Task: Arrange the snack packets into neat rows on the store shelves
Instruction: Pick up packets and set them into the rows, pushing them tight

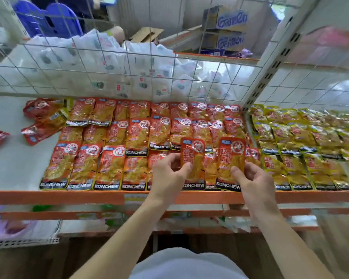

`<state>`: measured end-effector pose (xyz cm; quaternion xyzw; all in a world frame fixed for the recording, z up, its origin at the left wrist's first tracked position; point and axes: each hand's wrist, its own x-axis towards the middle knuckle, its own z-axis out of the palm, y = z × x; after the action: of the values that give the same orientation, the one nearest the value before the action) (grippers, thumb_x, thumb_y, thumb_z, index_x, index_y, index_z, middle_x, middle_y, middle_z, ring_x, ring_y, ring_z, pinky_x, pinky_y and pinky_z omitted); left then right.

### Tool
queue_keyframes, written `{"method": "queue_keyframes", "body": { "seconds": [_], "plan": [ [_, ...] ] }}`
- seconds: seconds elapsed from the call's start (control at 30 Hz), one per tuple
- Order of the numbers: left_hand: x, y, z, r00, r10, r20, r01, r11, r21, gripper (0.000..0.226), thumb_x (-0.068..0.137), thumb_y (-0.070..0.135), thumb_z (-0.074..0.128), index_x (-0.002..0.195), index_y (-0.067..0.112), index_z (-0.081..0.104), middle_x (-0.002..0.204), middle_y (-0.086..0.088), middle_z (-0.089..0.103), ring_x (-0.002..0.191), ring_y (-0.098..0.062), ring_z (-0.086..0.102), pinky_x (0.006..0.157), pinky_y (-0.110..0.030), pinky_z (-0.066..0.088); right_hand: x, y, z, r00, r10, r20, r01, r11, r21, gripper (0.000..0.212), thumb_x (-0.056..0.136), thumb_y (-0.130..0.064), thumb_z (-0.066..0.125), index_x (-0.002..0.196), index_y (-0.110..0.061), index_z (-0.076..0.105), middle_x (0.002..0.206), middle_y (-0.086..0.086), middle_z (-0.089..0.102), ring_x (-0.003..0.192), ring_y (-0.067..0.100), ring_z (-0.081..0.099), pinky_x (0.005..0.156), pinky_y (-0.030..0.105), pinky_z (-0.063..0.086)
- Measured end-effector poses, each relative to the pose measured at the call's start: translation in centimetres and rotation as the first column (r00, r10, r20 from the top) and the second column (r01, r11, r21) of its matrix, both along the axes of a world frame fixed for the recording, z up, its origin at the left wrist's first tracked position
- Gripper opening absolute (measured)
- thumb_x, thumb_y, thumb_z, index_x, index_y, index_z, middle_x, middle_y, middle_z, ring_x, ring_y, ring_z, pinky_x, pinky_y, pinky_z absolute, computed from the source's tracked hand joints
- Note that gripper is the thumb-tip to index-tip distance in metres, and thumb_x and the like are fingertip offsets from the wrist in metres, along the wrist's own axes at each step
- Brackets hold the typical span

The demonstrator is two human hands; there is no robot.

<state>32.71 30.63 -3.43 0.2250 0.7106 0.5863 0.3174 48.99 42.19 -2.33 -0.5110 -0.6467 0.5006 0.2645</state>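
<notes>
Packets [192,156] pinched: left grip [167,176], right grip [254,182].

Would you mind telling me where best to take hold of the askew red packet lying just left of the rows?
Probably pinch the askew red packet by its lower-left end, coming from the left over the bare shelf. It lies flat and tilted; that end is free, while the other end crowds against the rows.
</notes>
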Motion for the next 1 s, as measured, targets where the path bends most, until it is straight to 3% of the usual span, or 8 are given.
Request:
{"method": "queue_keyframes", "body": {
  "seconds": [0.17,0.33,0.57,0.63,0.73,0.8,0.9,1.0],
  "plan": [
    [3.1,3.9,-0.2,0.995,-0.076,-0.064,0.074,0.997,-0.023,0.013,0.09,0.016,0.072,0.099,0.025,0.068,0.091,0.004,0.072,0.083,-0.01,0.069,0.071,-0.017,0.056,3.2,3.7,0.4,0.998,-0.053,0.022,0.052,0.997,0.059,0.019,0.094,-0.017,0.068,0.083,-0.033,0.062,0.089,-0.011,0.071,0.088,0.006,0.067,0.082,0.028,0.052],
    [4.8,6.3,-0.3,0.977,-0.091,-0.191,0.083,0.995,-0.048,0.043,0.09,0.015,0.074,0.129,0.011,0.059,0.09,0.011,0.068,0.079,0.004,0.065,0.068,-0.01,0.051,4.9,6.4,0.2,0.999,-0.023,0.031,0.021,0.998,0.066,0.014,0.094,-0.016,0.067,0.089,-0.029,0.067,0.091,-0.005,0.074,0.087,0.01,0.07,0.078,0.025,0.051],
    [5.6,7.1,-0.4,0.923,-0.163,-0.348,0.127,0.984,-0.122,0.068,0.089,0.019,0.075,0.147,0.017,0.038,0.092,0.003,0.064,0.073,-0.004,0.062,0.068,-0.014,0.053,5.0,7.3,-0.3,0.988,0.095,0.125,-0.105,0.991,0.078,0.007,0.093,-0.016,0.069,0.096,-0.023,0.069,0.087,-0.009,0.073,0.083,0.004,0.068,0.072,0.015,0.051],
    [5.5,7.2,-0.8,0.87,-0.222,-0.44,0.167,0.973,-0.159,0.068,0.091,0.021,0.074,0.147,0.017,0.036,0.08,0.003,0.061,0.067,-0.009,0.061,0.065,-0.024,0.055,4.9,7.5,-0.2,0.977,0.122,0.173,-0.144,0.983,0.118,0.007,0.093,-0.017,0.07,0.096,-0.024,0.067,0.087,-0.011,0.071,0.082,0.002,0.067,0.066,0.011,0.048],
    [5.8,7.3,-1.3,0.741,-0.305,-0.598,0.178,0.948,-0.262,0.057,0.093,0.03,0.069,0.142,0.015,0.044,0.074,0.013,0.047,0.064,-0.004,0.046,0.06,-0.012,0.038,5.0,7.9,-0.6,0.947,0.132,0.294,-0.2,0.956,0.215,0.003,0.091,-0.022,0.072,0.093,-0.021,0.07,0.082,-0.01,0.07,0.077,0.007,0.065,0.065,0.019,0.047],
    [6.1,7.3,-2.0,0.678,-0.317,-0.663,0.151,0.943,-0.297,0.056,0.093,0.034,0.068,0.141,0.013,0.048,0.081,0.01,0.049,0.072,-0.005,0.044,0.069,-0.012,0.037,5.2,8.2,-1.2,0.924,0.129,0.361,-0.232,0.938,0.256,0.011,0.091,-0.024,0.072,0.098,-0.016,0.071,0.083,-0.007,0.069,0.078,0.011,0.064,0.068,0.025,0.048],
    [6.3,7.3,-3.3,0.584,-0.289,-0.758,0.099,0.953,-0.287,0.049,0.091,0.037,0.07,0.13,0.009,0.059,0.097,-0.001,0.065,0.09,-0.016,0.056,0.079,-0.032,0.054,5.4,8.2,-2.0,0.886,0.111,0.45,-0.26,0.922,0.285,0.037,0.09,-0.024,0.072,0.124,-0.01,0.065,0.11,0.002,0.065,0.105,0.022,0.058,0.093,0.033,0.047],
    [6.5,7.5,-3.8,0.464,-0.25,-0.85,0.013,0.961,-0.276,0.043,0.089,0.045,0.062,0.119,0.015,0.063,0.104,-0.002,0.063,0.094,-0.021,0.059,0.078,-0.037,0.054,5.6,8.0,-2.8,0.866,0.086,0.493,-0.272,0.908,0.318,0.053,0.091,-0.027,0.071,0.138,-0.011,0.054,0.121,0.004,0.054,0.119,0.022,0.042,0.097,0.028,0.031]
  ]
}}
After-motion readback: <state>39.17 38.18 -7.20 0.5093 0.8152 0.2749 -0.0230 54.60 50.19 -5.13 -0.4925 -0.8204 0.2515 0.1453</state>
